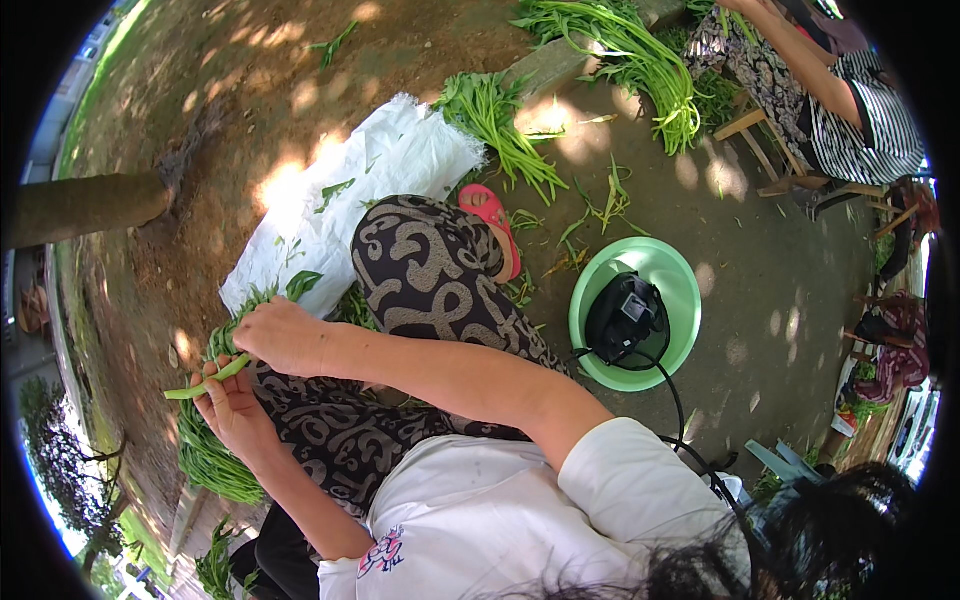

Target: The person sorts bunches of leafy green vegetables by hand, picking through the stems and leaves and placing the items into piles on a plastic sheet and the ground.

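My left hand (pixel 228 412) grips a pale green stem (pixel 185 393) held at a slant at the left. My right hand (pixel 278 335) is closed at the stem's upper end, with some leaves showing just beyond its fingers; its fingertips are partly hidden. Beneath and behind both hands lies a big pile of leafy greens (pixel 220 465), beside my bent legs in patterned trousers (pixel 440 280). A white woven sack (pixel 390 150) is spread on the ground past my knee, with loose leaves on it.
More greens (pixel 500 150) and a longer bundle (pixel 660 90) lie ahead. A mint basin (pixel 680 320) holds a black bag (pixel 625 310) with a cable. A co-worker (pixel 840 110) sits upper right, other seated people (pixel 895 340) far right. A tree trunk (pixel 85 210) stands left.
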A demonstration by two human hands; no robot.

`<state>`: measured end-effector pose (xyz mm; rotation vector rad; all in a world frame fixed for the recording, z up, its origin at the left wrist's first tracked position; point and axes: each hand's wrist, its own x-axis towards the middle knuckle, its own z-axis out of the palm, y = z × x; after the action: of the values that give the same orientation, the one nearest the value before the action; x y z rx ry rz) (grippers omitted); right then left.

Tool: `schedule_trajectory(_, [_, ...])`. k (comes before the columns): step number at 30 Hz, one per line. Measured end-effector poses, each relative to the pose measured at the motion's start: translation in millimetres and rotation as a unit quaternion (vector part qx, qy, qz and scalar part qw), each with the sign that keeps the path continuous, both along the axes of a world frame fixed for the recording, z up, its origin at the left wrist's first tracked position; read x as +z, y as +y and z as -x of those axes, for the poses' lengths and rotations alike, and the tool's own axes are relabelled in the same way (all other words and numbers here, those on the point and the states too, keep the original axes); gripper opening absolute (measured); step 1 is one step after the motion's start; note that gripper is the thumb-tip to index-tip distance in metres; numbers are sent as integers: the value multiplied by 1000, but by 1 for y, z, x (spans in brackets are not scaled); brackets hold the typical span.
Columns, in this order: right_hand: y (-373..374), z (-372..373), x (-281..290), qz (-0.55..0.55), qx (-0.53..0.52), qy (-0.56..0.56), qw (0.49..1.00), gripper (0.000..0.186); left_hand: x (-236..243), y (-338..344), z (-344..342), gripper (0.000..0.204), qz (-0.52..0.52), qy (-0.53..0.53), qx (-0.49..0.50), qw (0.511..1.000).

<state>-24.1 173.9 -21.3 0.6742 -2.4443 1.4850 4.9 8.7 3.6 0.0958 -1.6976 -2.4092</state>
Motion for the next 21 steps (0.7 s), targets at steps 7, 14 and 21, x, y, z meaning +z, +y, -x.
schedule_trajectory(7, [2, -5, 2, -1, -13, 17, 1000, 4, 1, -20, 11, 24, -155, 30, -35, 987])
schedule_trajectory(14, [-6, -14, 12, -16, 2, -43, 999, 8, 4, -16, 18, 22, -350, 23, -60, 935])
schedule_trajectory(21, [-14, -13, 5, 161, 55, -117, 979, 8, 24, -16, 19, 25, -343, 52, -90, 933])
